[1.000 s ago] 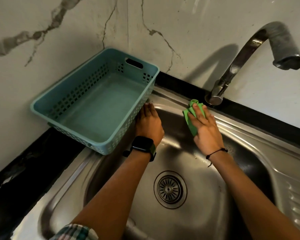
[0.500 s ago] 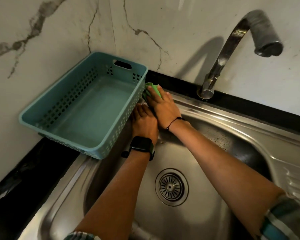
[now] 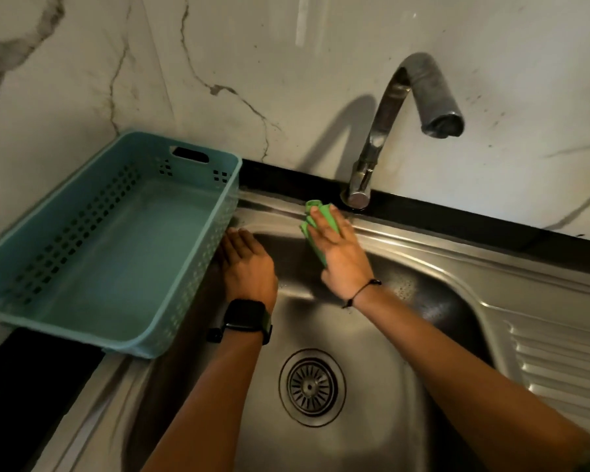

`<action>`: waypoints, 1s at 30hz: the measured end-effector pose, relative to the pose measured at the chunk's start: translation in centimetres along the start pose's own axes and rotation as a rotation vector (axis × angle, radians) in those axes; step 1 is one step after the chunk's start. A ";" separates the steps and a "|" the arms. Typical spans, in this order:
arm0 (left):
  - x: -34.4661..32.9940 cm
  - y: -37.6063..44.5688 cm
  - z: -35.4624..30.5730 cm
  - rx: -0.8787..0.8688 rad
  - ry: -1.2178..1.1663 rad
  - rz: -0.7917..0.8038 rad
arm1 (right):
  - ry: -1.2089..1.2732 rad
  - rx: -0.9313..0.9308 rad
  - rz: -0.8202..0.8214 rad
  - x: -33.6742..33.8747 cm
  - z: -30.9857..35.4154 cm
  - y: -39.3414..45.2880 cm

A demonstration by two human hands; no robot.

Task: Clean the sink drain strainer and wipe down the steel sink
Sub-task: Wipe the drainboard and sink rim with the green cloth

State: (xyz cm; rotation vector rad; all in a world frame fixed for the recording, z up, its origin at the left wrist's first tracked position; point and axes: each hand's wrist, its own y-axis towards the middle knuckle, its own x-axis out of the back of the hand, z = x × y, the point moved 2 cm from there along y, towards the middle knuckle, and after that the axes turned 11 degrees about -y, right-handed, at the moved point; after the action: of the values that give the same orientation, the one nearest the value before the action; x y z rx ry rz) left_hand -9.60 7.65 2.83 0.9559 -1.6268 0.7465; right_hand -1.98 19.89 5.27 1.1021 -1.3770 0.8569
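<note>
A folded green cloth (image 3: pixel 315 218) is pressed under the flat right hand (image 3: pixel 343 257) on the stainless steel sink's (image 3: pixel 423 245) back rim, beside the chrome tap (image 3: pixel 357 195). The flat left hand (image 3: pixel 249 267), seemingly empty, is rested by the perforated teal plastic basket (image 3: pixel 116 233), which a wide leftward sweep could knock. The round slotted drain strainer (image 3: pixel 311 386) is seated nearer than both wrists.

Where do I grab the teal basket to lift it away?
Take the basket by the handle slot in its far end wall, coming from above on the sink side; the slot is clear, the side walls offer only a thin rim.
</note>
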 end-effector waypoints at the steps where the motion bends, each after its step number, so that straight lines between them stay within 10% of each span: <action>1: -0.2 0.0 -0.1 0.008 0.002 -0.007 | 0.004 0.029 -0.001 -0.1 0.8 0.8; 14: 0.5 -0.7 0.1 -0.006 0.013 -0.084 | -0.067 0.198 -0.038 0.0 5.0 5.4; 30: -0.3 -0.3 0.6 -0.032 -0.117 -0.049 | -0.070 -0.237 0.018 0.0 -6.3 -5.9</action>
State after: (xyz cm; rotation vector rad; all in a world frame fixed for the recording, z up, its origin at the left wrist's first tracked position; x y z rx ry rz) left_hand -9.61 7.10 2.39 1.0292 -1.7054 0.6396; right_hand 5.53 24.07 5.43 0.9448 -1.5066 0.6532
